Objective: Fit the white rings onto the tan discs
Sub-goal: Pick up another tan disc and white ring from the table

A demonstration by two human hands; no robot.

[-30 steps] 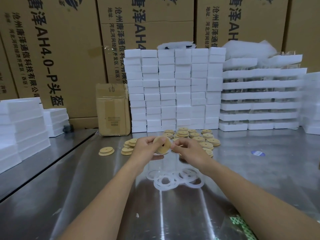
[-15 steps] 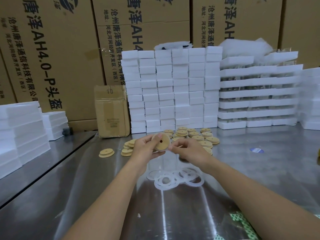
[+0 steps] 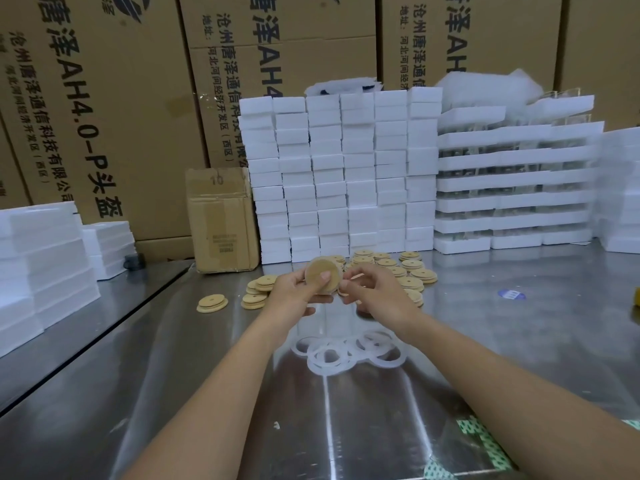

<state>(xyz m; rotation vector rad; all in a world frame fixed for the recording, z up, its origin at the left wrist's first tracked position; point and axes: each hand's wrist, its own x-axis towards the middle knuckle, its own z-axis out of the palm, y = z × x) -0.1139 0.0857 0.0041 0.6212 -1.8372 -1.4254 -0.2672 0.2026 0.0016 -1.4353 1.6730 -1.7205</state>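
- My left hand (image 3: 294, 299) grips the tan disc (image 3: 316, 271), thumb across its face.
- My right hand (image 3: 377, 296) curls at the disc's right rim; whether it pinches a ring, I cannot tell.
- Recommended: hold the disc steady and seat the ring evenly round the rim.
- Spare white rings (image 3: 349, 353) lie just nearer me than both wrists.

The left hand (image 3: 294, 296) has turned the tan disc (image 3: 317, 270) so its flat face looks to the camera, and the left thumb now covers the middle hole that was visible before. The right hand (image 3: 377, 296) has loosened its pinch, its fingers wider apart at the disc's right edge.
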